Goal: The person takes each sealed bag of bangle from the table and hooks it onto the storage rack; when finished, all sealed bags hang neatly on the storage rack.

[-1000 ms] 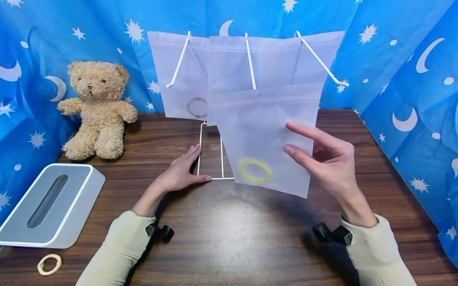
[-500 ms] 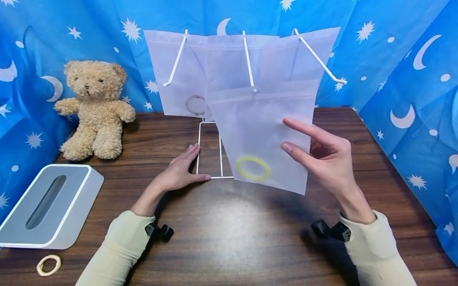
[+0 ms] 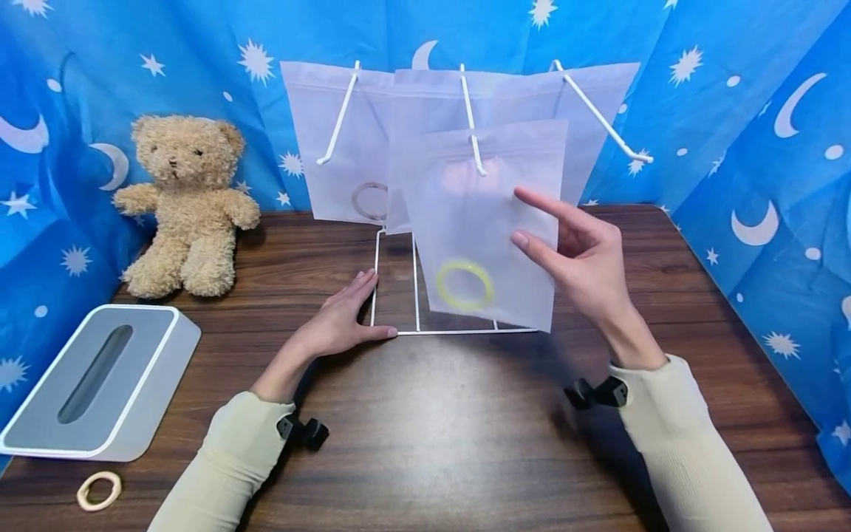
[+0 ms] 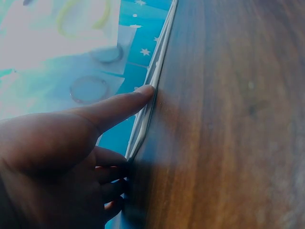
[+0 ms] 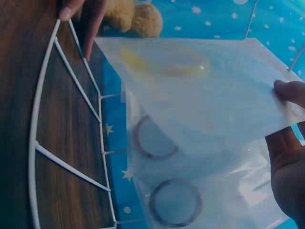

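My right hand (image 3: 588,258) pinches the right edge of a frosted zip bag (image 3: 518,222) between thumb and fingers. A yellow ring (image 3: 465,285) shows through near its bottom. The bag is partway along the middle hook (image 3: 477,159) of a white wire rack (image 3: 459,332), and the hook's tip pokes out in front of it. My left hand (image 3: 335,318) rests on the rack's front left base corner, thumb on the front wire and straight fingers along the side wire. Other frosted bags hang behind, including a left bag (image 3: 332,140) holding a brownish ring (image 3: 369,201).
A left hook (image 3: 339,114) and a right hook (image 3: 598,118) jut toward me. On the left are a teddy bear (image 3: 189,199), a grey-topped tissue box (image 3: 133,384) and a cream ring (image 3: 100,491). A blue star-and-moon curtain (image 3: 705,133) encloses the wooden table (image 3: 432,443).
My right hand has moved the bag with the yellow ring up and back, so the middle hook's end now passes through and shows in front of it. The left hand stays on the base.
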The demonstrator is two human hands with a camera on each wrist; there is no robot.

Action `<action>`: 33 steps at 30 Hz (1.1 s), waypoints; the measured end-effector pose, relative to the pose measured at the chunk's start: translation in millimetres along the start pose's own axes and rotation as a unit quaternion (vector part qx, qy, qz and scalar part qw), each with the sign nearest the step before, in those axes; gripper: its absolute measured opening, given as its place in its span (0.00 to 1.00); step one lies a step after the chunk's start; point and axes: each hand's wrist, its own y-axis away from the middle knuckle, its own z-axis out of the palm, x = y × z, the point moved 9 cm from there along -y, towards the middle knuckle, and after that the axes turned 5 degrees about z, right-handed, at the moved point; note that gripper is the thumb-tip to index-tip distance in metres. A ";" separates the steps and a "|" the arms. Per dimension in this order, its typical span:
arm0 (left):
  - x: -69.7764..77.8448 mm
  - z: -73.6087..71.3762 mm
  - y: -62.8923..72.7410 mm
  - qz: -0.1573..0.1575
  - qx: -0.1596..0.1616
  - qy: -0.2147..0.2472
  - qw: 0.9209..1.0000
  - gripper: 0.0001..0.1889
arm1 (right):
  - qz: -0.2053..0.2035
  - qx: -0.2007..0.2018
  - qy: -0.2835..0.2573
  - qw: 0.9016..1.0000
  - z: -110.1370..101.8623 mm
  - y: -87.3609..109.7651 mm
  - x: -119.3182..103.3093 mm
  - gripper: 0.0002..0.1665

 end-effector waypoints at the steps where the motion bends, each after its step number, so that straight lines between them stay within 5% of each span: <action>1: 0.4 0.4 0.5 -0.001 0.001 0.000 1.000 0.54 | 0.005 0.005 -0.009 1.000 -0.7 -5.3 4.9 0.29; 10: 8.6 6.3 -1.9 0.005 0.003 -0.001 1.000 0.53 | 0.030 0.044 -0.073 0.996 -13.8 -43.2 37.4 0.27; 19: 18.5 10.8 -6.8 0.022 -0.004 0.004 1.000 0.54 | 0.041 0.069 -0.081 0.993 -22.6 -45.2 51.7 0.28; 26: 17.4 11.5 -8.3 0.021 -0.004 0.008 1.000 0.54 | 0.046 0.048 -0.083 0.994 -22.3 -45.0 52.2 0.30; 29: 16.6 10.8 -8.3 0.020 -0.004 0.009 1.000 0.53 | 0.049 0.029 -0.064 0.996 -20.1 -41.3 46.6 0.30; 33: 14.9 8.6 -7.7 0.017 -0.003 0.007 1.000 0.53 | 0.054 0.017 0.058 0.997 -20.4 -28.9 30.0 0.29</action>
